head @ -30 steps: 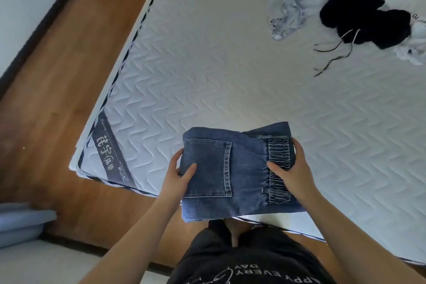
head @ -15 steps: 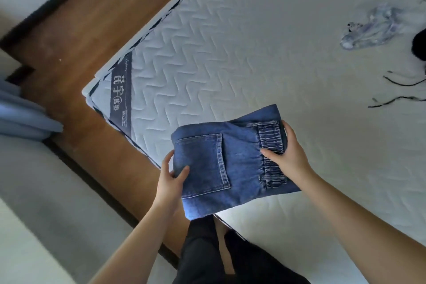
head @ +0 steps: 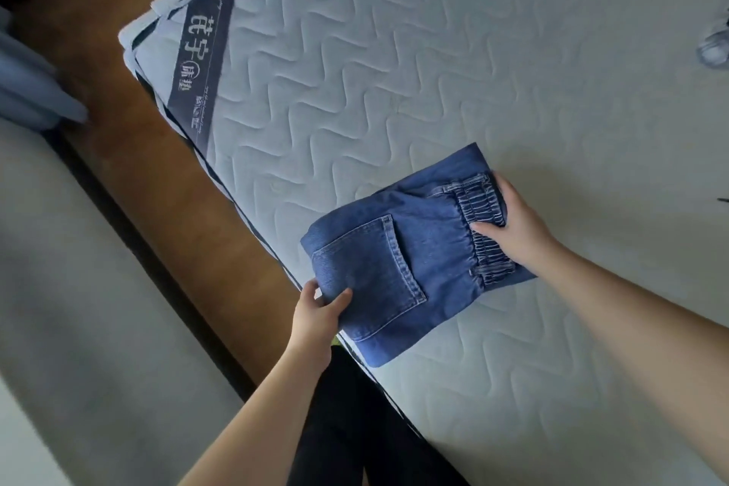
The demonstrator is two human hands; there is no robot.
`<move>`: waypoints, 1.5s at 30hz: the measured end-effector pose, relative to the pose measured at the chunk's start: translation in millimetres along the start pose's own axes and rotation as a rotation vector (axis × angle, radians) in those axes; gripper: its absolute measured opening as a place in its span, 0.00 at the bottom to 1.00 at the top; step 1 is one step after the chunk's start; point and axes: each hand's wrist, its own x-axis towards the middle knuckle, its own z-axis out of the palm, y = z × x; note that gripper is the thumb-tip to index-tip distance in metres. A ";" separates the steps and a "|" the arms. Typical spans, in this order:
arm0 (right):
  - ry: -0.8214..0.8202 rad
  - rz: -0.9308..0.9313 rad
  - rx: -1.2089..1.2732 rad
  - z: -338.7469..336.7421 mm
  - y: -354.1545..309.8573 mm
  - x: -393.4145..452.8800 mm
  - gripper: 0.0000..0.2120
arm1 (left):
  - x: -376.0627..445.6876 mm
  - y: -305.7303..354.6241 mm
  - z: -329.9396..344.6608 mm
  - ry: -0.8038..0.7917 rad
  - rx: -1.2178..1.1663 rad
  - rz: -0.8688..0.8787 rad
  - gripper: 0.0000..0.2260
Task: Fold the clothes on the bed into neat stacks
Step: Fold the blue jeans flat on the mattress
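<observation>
A pair of blue jeans (head: 410, 260), folded into a thick rectangle with a back pocket and the elastic waistband facing up, sits near the mattress's near edge. My left hand (head: 315, 312) grips its lower left corner, thumb on top and fingers underneath. At the waistband end, my right hand (head: 513, 225) holds the jeans with the thumb pressed on the elastic. The quilted white mattress (head: 394, 71) fills most of the view.
A dark label strip (head: 201, 63) runs across the mattress corner at upper left. Wooden floor (head: 138, 154) borders the bed. A bit of pale clothing (head: 716, 47) shows at the right edge. Blue fabric (head: 27, 91) lies at the far left.
The view has swung left, so the heap of black and white clothes has left the frame. Both hands carry the folded jeans toward the mattress corner, still gripping the same ends.
</observation>
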 end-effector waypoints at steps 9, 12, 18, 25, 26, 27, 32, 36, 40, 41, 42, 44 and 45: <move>-0.119 0.135 -0.082 -1.9 36.3 56.7 0.47 | 27.7 -19.7 15.6 -0.007 0.132 -0.017 0.17; -0.024 0.337 -0.013 10.5 44.8 68.8 0.53 | 34.4 -13.7 10.5 0.092 0.434 0.052 0.21; 0.000 0.333 0.113 28.6 44.5 80.5 0.47 | 58.7 19.6 -0.1 0.083 0.134 0.054 0.28; -0.100 0.192 0.122 13.8 41.8 96.2 0.13 | 76.4 20.1 7.6 0.108 0.074 0.036 0.15; -0.110 0.176 0.123 9.4 43.1 98.5 0.13 | 76.5 18.3 5.6 0.106 0.111 0.066 0.15; -0.112 0.167 0.123 6.9 45.6 100.3 0.14 | 77.0 16.5 4.1 0.106 0.160 0.096 0.16; 0.007 0.163 -0.062 18.7 57.3 102.4 0.26 | 81.6 10.2 6.2 0.145 0.456 0.173 0.18; 0.207 0.048 -0.487 25.5 43.8 92.7 0.35 | 75.9 8.2 9.5 0.245 0.812 0.345 0.22; 0.307 -0.446 -0.531 74.5 18.9 53.7 0.26 | 62.0 0.3 21.2 0.371 1.135 0.975 0.23; 0.236 -0.550 -0.540 91.9 13.1 45.2 0.26 | 59.8 -3.0 27.5 0.326 1.198 1.081 0.23; 0.162 -0.640 -0.561 108.0 8.8 39.0 0.25 | 57.6 -7.4 34.0 0.293 1.247 1.122 0.23; 0.068 -0.735 -0.620 133.1 6.9 33.2 0.24 | 56.1 -13.1 42.5 0.309 1.269 0.994 0.24; 0.038 -0.729 -0.656 141.5 8.4 33.0 0.24 | 56.9 -14.7 44.5 0.332 1.263 0.873 0.25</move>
